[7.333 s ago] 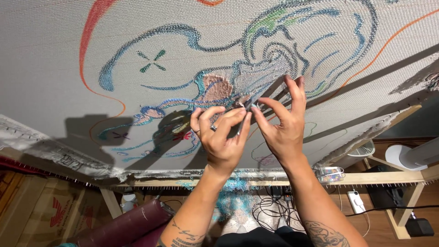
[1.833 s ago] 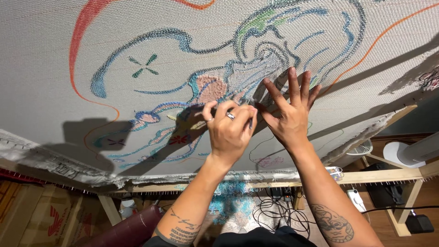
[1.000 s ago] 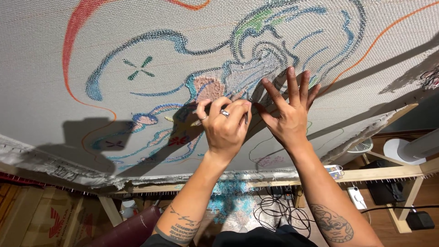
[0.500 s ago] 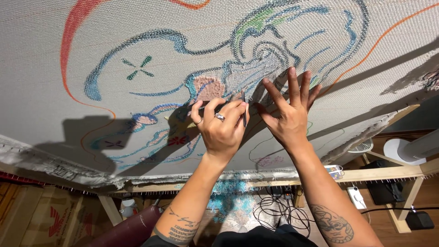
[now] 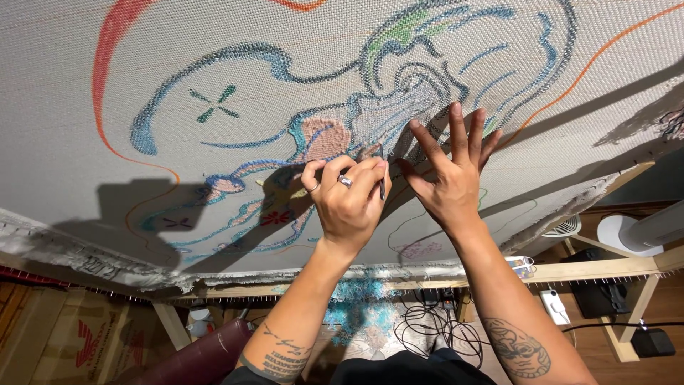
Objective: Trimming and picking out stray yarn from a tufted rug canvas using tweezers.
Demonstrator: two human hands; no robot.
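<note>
While stretching across the wooden frame, pale tufting cloth showing blue yarn outlines; right hand pressing flat, fingers spread; left hand curling, pinching thin dark tool against the cloth between both hands.

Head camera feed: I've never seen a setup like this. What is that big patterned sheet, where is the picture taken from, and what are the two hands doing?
There is no machine here: the picture comes from a camera worn on a person's head, looking at their own two bare hands. The big sheet is a pale woven cloth stretched on a wooden frame, with blue, green and orange yarn lines worked into it. The left hand, wearing rings, pinches a thin dark tool with its tip at the cloth. The right hand is spread open, fingers pressed flat on the cloth beside it. Below the frame lie loose blue yarn, black cables and a white fan.
</note>
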